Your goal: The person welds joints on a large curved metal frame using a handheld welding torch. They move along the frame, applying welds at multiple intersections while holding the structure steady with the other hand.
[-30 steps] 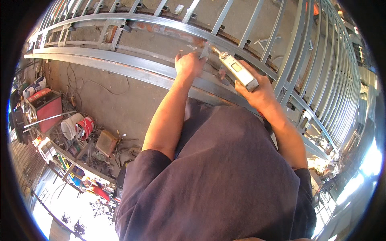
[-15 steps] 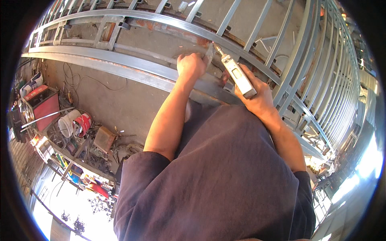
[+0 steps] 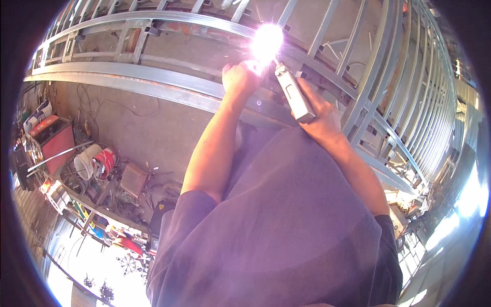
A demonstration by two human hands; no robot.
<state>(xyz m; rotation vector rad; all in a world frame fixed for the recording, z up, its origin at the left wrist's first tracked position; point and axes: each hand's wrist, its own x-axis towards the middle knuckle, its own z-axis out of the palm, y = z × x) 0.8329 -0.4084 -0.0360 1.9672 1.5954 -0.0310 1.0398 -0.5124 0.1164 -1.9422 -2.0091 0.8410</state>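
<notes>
My right hand [image 3: 321, 110] is wrapped round a welding torch [image 3: 295, 94] with a boxy silver body and a narrow nozzle. A blinding white-violet arc [image 3: 267, 42] burns just beyond the nozzle tip, at a metal rail [image 3: 209, 24] of a large frame. My left hand [image 3: 239, 79] is closed close beside the glow, left of the torch. Whatever its fingers grip is washed out by glare; the earlier frame shows a thin, flat, greyish piece at its fingertips. The exact spot under the arc cannot be seen.
Long metal beams [image 3: 128, 70] cross before me, and a barred metal panel [image 3: 404, 87] spreads to the right. At left stand a red box-like machine [image 3: 52, 140], a white bucket [image 3: 86, 159] and a red bucket [image 3: 105, 161] among scrap. A cable [image 3: 135, 113] lies on the floor.
A bright arc has lit at the torch tip. The torch and my right hand have shifted slightly left; my left hand stays nearly where it was.
</notes>
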